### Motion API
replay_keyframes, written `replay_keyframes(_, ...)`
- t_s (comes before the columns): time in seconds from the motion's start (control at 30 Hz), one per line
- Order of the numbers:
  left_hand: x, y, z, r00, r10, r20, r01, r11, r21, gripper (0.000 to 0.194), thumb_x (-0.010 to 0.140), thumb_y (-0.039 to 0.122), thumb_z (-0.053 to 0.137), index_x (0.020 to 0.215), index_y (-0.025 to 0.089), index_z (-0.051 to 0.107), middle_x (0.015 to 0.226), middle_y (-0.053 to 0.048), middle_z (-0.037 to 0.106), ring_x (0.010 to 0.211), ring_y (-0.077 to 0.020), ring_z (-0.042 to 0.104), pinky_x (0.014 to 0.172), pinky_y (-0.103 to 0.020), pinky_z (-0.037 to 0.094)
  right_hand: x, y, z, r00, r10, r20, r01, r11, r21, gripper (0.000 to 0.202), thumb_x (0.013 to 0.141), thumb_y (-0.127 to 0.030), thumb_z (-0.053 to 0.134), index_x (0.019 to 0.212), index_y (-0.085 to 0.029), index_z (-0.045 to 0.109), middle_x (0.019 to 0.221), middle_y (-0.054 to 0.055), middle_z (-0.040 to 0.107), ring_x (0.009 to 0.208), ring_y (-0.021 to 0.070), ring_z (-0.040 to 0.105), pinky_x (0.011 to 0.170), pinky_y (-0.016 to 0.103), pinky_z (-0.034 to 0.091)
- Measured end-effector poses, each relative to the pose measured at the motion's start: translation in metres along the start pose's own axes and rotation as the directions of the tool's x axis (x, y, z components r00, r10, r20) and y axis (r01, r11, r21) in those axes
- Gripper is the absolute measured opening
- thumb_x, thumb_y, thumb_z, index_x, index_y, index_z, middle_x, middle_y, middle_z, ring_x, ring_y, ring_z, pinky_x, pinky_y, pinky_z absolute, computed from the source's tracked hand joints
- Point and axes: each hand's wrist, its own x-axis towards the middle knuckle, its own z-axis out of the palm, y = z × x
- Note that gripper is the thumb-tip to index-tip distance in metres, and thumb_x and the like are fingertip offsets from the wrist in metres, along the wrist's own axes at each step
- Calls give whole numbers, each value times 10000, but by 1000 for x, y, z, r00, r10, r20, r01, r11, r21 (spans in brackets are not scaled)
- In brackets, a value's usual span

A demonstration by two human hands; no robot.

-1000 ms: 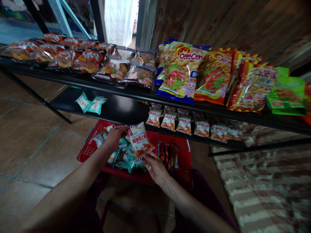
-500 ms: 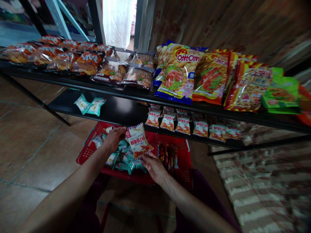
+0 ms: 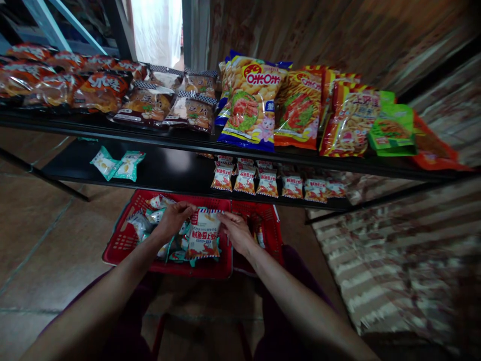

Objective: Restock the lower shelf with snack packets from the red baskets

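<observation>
Between my two hands is a small white and orange snack bag [image 3: 204, 236] with red lettering, upright with its printed front toward me. My left hand [image 3: 176, 216] pinches its upper left corner, and my right hand [image 3: 236, 229] pinches the upper right corner. Below and behind the bag stands a red plastic basket [image 3: 109, 250], holding several green and white snack bags [image 3: 154, 216]. A second red basket [image 3: 277, 245] is beside it on the right, partly covered by my right hand, with red packets [image 3: 260, 234] inside.
A black two-level shelf [image 3: 161, 173] runs across the front. Its lower board bears two green and white bags [image 3: 128, 165] at left and several matching snack bags [image 3: 267, 181] at right. Larger bags, including a blue and yellow one [image 3: 251, 103], line the top. A patterned cloth [image 3: 376, 271] hangs at right.
My right hand has moved from the bag's bottom edge up to its upper right corner. The bag has turned from tilted to nearly straight. The whole view has shifted, with the shelf further left.
</observation>
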Motion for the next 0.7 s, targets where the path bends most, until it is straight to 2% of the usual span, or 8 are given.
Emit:
replay_keyframes(0.17, -2, -4, 7, 1000, -8, 17, 9, 1000, -23, 454, 545, 583, 734, 627, 149, 628, 579, 13, 556, 596, -114, 458, 592, -248, 366, 2, 2, -3, 995, 3, -96, 7, 995, 100, 311, 434, -298, 882, 638, -164, 689, 652, 17, 716, 572, 111, 620, 534, 203, 456)
replay_keyframes(0.27, -5, -4, 8, 999, 14, 33, -13, 999, -30, 465, 561, 601, 726, 656, 155, 633, 622, 7, 584, 643, -130, 499, 633, -254, 401, 6, 3, -6, 990, 8, -142, 9, 993, 120, 283, 447, -239, 870, 614, -168, 653, 589, -6, 687, 490, 87, 570, 433, 178, 379)
replay_keyframes(0.37, -11, -2, 9, 991, -1, 132, 7, 999, -49, 452, 612, 571, 724, 787, 161, 651, 783, -25, 666, 788, -177, 582, 754, -289, 451, 11, 4, -10, 985, 17, -169, 4, 992, 127, 280, 475, -245, 859, 638, -174, 643, 553, -18, 664, 446, 84, 530, 381, 181, 319)
replay_keyframes(0.47, -16, 0, 10, 952, -92, 291, 119, 990, -77, 511, 635, 517, 744, 994, 168, 642, 965, -67, 698, 903, -219, 623, 843, -343, 470, 14, 3, -15, 984, 21, -178, 4, 990, 139, 291, 490, -258, 859, 664, -177, 641, 548, -14, 660, 452, 99, 541, 392, 197, 350)
replay_keyframes(0.57, -18, -5, 11, 893, -156, 423, 203, 977, -68, 518, 653, 476, 748, 1053, 164, 643, 1027, -86, 699, 932, -230, 638, 873, -355, 474, 15, 2, -17, 979, 25, -200, 8, 987, 163, 292, 491, -258, 860, 645, -180, 625, 552, -12, 662, 473, 112, 566, 437, 217, 422)
replay_keyframes(0.63, -18, -10, 12, 881, -157, 446, 207, 976, -64, 453, 669, 457, 739, 1003, 160, 670, 989, -84, 709, 909, -232, 645, 852, -346, 480, 16, 2, -17, 977, 24, -210, 13, 985, 171, 288, 494, -259, 859, 640, -180, 624, 561, -11, 666, 488, 116, 579, 464, 227, 456)
replay_keyframes(0.7, -17, -15, 13, 899, -145, 413, 191, 979, -71, 367, 673, 430, 736, 918, 160, 694, 911, -78, 718, 865, -238, 648, 783, -327, 491, 16, 2, -17, 979, 14, -202, 22, 985, 171, 276, 516, -273, 852, 653, -183, 630, 578, -10, 672, 510, 120, 594, 489, 236, 479)
